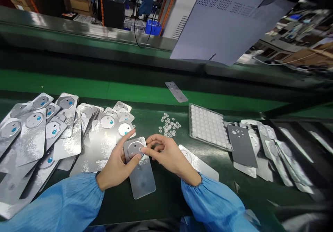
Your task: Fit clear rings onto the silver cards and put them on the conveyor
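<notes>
My left hand [118, 162] grips the upper left edge of a grey phone back cover [143, 180], its thumb lying across the front. An octagonal camera area with small holes takes up the cover's top end. Over that area, the thumb and forefinger of my right hand [162, 152] pinch a small clear ring [140, 149], which sits at or just above one hole; contact cannot be made out. Beyond my hands lies a scatter of similar small clear rings [169, 125]. Under my right wrist, another silver cover [205, 166] rests on the dark green bench.
Piled silver covers with blue dots [33, 138] crowd the left. A clear tray [191, 121] of white pieces stands right of the rings, beside a dark grey cover [241, 147] and more covers. One cover [177, 91] lies farther back; a pale panel [208, 31] overhangs.
</notes>
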The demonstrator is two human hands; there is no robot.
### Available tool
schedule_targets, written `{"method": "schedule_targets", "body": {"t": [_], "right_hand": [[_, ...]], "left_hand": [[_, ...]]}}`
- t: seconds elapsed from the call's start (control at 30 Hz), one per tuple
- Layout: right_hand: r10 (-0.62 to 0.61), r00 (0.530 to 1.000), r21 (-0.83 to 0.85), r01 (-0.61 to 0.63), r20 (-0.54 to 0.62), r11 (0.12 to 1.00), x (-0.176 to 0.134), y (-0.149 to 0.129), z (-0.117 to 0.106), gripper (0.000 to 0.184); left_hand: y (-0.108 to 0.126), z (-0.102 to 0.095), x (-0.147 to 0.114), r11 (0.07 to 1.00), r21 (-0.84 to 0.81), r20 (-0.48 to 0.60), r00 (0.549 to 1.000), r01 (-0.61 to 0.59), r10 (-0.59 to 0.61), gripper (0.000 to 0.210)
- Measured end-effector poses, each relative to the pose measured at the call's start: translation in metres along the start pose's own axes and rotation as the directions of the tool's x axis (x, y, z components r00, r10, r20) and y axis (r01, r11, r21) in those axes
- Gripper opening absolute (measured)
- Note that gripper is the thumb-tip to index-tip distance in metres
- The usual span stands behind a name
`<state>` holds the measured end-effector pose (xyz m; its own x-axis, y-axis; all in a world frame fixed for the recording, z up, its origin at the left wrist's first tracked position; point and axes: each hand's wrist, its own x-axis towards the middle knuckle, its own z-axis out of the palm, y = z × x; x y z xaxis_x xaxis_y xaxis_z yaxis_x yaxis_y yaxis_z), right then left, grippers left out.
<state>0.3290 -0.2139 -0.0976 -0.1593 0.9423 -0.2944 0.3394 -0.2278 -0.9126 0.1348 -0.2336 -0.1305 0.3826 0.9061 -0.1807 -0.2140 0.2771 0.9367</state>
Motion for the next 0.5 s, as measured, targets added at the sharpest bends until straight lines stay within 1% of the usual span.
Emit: {"method": "schedule_targets", "body": {"t": [0.07, 0.13, 0.2, 0.27, 0.33, 0.37, 0.4, 0.43, 0.5], "right_hand": [[-0.004, 0.999, 0.064, 0.002, 0.038, 0.998, -0.001, 0.002, 0.002, 0.052], [-0.049, 0.997, 0.102, 0.043, 0.063, 0.994, -0.006, 0.003, 0.004, 0.055], [-0.086, 0.992, 0.113, 0.076, 0.094, 0.991, -0.017, 0.004, 0.007, 0.056], [-0.056, 0.978, 0.073, 0.042, 0.201, 0.996, -0.031, 0.004, 0.011, 0.052], [0.022, 0.950, -0.002, -0.023, 0.313, 1.000, -0.041, 0.003, 0.013, 0.049], [0.044, 0.939, -0.031, -0.035, 0.340, 0.999, -0.044, 0.002, 0.012, 0.050], [0.037, 0.939, -0.043, -0.024, 0.341, 0.999, -0.043, 0.001, 0.010, 0.052], [0.006, 0.948, -0.041, 0.007, 0.318, 0.999, -0.039, -0.002, 0.007, 0.053], [-0.098, 0.967, -0.047, 0.111, 0.234, 0.993, -0.021, -0.014, -0.004, 0.056]], "left_hand": [[0.001, 0.001, 0.005, 1.000, 0.008, -0.061, 0.998, 0.014, -0.014, 0.073], [0.002, 0.001, 0.009, 0.998, 0.054, -0.118, 0.993, 0.018, -0.012, 0.057], [0.002, 0.001, 0.011, 0.995, 0.103, -0.172, 0.985, 0.004, 0.014, 0.048], [0.002, -0.001, 0.012, 0.991, 0.132, -0.232, 0.971, -0.022, 0.053, 0.045], [0.002, -0.003, 0.013, 0.988, 0.149, -0.273, 0.958, -0.041, 0.081, 0.045], [0.003, -0.004, 0.013, 0.987, 0.153, -0.285, 0.954, -0.054, 0.096, 0.046], [0.005, -0.006, 0.014, 0.987, 0.148, -0.290, 0.951, -0.070, 0.111, 0.047], [0.006, -0.007, 0.014, 0.989, 0.124, -0.285, 0.951, -0.086, 0.118, 0.051], [0.010, -0.010, 0.015, 0.994, 0.016, -0.242, 0.965, -0.105, 0.106, 0.065]]}}
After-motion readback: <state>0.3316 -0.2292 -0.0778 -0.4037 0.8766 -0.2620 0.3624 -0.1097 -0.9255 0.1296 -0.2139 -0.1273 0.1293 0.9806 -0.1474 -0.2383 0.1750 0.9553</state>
